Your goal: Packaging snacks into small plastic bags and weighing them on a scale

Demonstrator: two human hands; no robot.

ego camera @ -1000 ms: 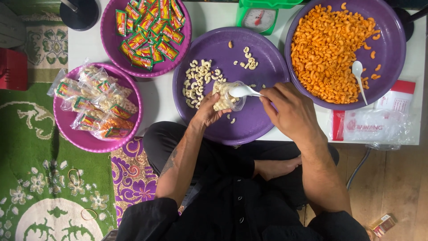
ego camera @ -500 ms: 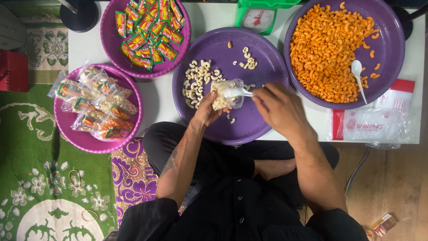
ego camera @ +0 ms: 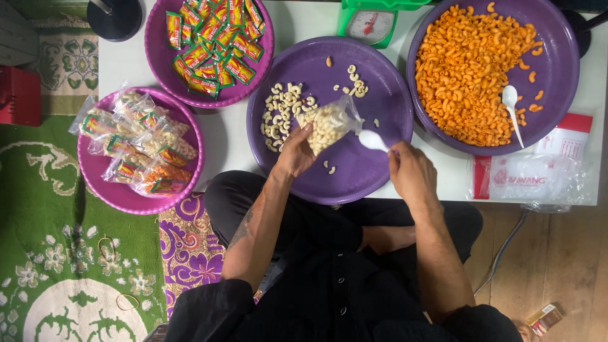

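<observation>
A: What does the left hand (ego camera: 296,152) have?

B: Its fingers are closed on a clear bag (ego camera: 329,123) of pale pasta, held over the middle purple tray (ego camera: 373,183), right of the loose pale pieces (ego camera: 282,114).

A: And the right hand (ego camera: 410,172)?

B: Its fingers pinch a white spoon (ego camera: 372,140), bowl just beside the bag's mouth; touching or not, I can't quite tell.

A: Around them?

B: Orange pasta (ego camera: 472,69) in the far right tray (ego camera: 563,95) with a second spoon (ego camera: 512,107), sachets (ego camera: 212,44) far left, filled bags (ego camera: 136,142) left, all on the white counter (ego camera: 225,136).
</observation>
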